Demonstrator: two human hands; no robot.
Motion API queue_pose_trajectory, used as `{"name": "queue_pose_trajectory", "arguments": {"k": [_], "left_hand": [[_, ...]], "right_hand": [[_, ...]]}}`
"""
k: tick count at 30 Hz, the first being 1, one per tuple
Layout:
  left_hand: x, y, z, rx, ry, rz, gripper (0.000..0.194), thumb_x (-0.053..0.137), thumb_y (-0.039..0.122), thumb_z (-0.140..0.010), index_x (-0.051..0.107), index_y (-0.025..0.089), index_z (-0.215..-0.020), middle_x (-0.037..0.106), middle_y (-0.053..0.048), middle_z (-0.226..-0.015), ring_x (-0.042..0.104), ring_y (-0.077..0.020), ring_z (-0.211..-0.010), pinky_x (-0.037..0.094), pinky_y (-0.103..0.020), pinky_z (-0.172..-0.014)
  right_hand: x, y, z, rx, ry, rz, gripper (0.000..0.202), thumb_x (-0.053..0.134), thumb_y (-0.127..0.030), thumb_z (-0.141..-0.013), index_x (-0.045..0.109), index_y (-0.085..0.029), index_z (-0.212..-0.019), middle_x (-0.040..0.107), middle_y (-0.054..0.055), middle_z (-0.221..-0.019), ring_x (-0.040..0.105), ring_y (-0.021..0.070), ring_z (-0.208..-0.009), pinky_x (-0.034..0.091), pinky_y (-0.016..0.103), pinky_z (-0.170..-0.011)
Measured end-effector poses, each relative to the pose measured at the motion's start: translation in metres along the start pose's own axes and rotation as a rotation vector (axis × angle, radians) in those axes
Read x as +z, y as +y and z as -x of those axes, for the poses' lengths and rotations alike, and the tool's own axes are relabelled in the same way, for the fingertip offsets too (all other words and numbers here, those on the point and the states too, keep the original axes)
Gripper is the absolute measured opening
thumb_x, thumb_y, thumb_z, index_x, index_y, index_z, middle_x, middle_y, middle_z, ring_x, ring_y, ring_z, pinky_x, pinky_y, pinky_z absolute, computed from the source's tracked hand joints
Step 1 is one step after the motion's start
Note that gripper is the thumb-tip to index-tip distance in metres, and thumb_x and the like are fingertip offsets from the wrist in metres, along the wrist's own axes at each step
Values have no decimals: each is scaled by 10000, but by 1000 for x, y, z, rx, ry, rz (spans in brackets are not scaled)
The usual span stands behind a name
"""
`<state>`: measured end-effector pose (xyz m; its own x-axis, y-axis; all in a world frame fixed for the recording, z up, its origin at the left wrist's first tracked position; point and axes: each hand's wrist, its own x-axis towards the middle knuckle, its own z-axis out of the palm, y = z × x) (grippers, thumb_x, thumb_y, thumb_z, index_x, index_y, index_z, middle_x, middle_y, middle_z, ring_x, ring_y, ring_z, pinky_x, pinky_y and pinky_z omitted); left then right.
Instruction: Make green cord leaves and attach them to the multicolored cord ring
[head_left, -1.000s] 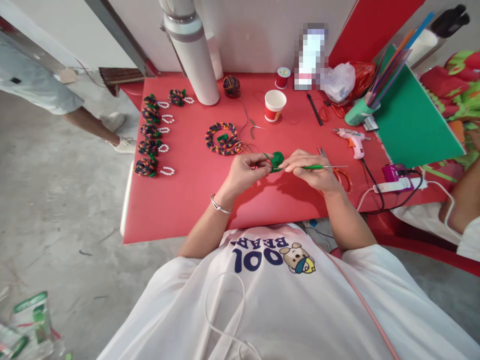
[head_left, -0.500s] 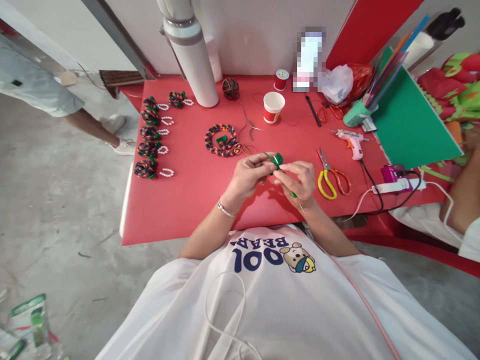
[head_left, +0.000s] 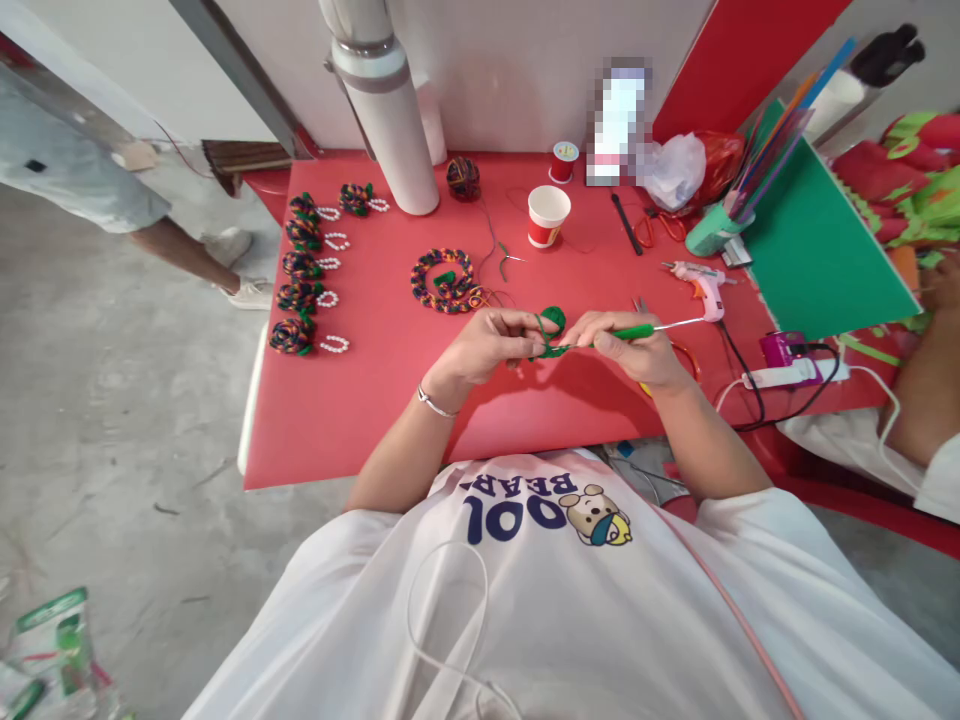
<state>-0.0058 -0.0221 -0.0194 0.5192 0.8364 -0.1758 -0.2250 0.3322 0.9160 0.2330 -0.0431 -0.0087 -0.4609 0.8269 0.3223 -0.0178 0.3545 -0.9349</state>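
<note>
My right hand point(head_left: 628, 347) is closed round the green handle of a crochet hook point(head_left: 634, 331), whose bare metal end sticks out to the right. At the hook's left tip is a small piece of green crochet point(head_left: 553, 351), pinched by my left hand point(head_left: 491, 345). Green yarn runs up over the left fingers. A ball of green yarn point(head_left: 553, 318) lies on the table just beyond both hands. Left of it rests a coiled multicoloured braided strip point(head_left: 442, 281) with a green end. A threaded needle point(head_left: 513, 259) lies behind.
Several multicoloured crochet pieces with bead loops point(head_left: 291, 336) line the red table's point(head_left: 337, 420) left side. A flask point(head_left: 394, 130), paper cup point(head_left: 548, 216) and yarn ball point(head_left: 463, 179) stand behind. Scissors point(head_left: 686, 362), partly hidden, and a glue gun point(head_left: 703, 288) lie right. Another person's leg point(head_left: 180, 255) shows left.
My right hand has moved right and turned, bringing the hook from pointing down toward me to lying nearly level. The green ball shows apart from the fingers. My left hand shifted slightly left.
</note>
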Motion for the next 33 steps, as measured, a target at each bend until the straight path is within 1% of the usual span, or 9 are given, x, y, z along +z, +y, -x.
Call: {"name": "queue_pose_trajectory", "arguments": {"k": [3, 5, 7, 13, 19, 23, 26, 29, 33], "left_hand": [[8, -4, -4, 52, 11, 84, 398, 960, 271, -568, 850, 131, -924, 700, -11, -674, 509, -57, -485, 358, -190, -424], [12, -10, -6, 107, 94, 105, 423, 954, 280, -572, 848, 136, -955, 708, -14, -694, 517, -61, -503, 355, -187, -428], [17, -18, -6, 170, 199, 68, 452, 933, 261, -600, 845, 139, -1026, 695, -2, -695, 533, -67, -528, 378, -190, -454], [31, -31, -2, 312, 438, -118, 455, 866, 162, -643, 835, 154, -1096, 723, 9, -727, 585, -82, -657, 453, -197, -602], [34, -29, -1, 163, 284, 209, 519, 935, 264, -629, 824, 161, -1125, 701, 13, -726, 537, -59, -570, 384, -198, -531], [19, -14, 2, 1, 120, 234, 471, 958, 225, -561, 849, 131, -1009, 677, -1, -705, 505, -51, -535, 311, -195, -466], [9, -3, 5, -21, 127, 167, 446, 941, 167, -536, 860, 130, -973, 676, -9, -692, 531, -61, -555, 302, -181, -469], [6, 3, 6, -16, 125, 114, 411, 911, 150, -540, 868, 133, -948, 651, 6, -666, 492, -46, -539, 320, -176, -480], [6, 1, 5, -24, 104, 65, 370, 869, 170, -566, 869, 131, -934, 658, -5, -666, 485, -55, -535, 335, -188, -484]], "right_hand": [[23, 27, 4, -30, 232, -257, 318, 707, -600, -956, 786, -298, -896, 825, 10, -912, 788, 195, -847, 657, 390, -828], [42, 40, 8, -87, 468, -176, 310, 699, -610, -958, 782, -312, -930, 819, 2, -973, 780, 187, -884, 653, 376, -829], [55, 45, 11, -142, 576, 60, 228, 695, -527, -990, 795, -323, -985, 806, 13, -1060, 762, 196, -994, 635, 389, -897], [57, 42, 16, -297, 507, 639, 265, 617, -512, -1034, 807, -327, -1044, 775, 53, -1034, 708, 220, -985, 609, 428, -878], [62, 48, 19, -365, 612, 813, 229, 605, -467, -1047, 799, -364, -1112, 751, 53, -1078, 695, 228, -1022, 590, 442, -908], [42, 42, 11, -437, 463, 590, 247, 616, -540, -1025, 803, -401, -1108, 773, 24, -1078, 698, 225, -1012, 597, 443, -883], [14, 26, 3, -401, 190, 420, 208, 670, -508, -1003, 811, -407, -1117, 811, 3, -1078, 711, 225, -996, 587, 461, -913], [-7, 9, -2, -351, 84, 403, 182, 728, -480, -972, 826, -396, -1101, 834, -4, -1051, 716, 225, -981, 571, 464, -939], [-14, -4, -5, -324, 8, 411, 172, 756, -449, -959, 841, -370, -1085, 845, 7, -1043, 724, 224, -980, 559, 456, -951]]}}
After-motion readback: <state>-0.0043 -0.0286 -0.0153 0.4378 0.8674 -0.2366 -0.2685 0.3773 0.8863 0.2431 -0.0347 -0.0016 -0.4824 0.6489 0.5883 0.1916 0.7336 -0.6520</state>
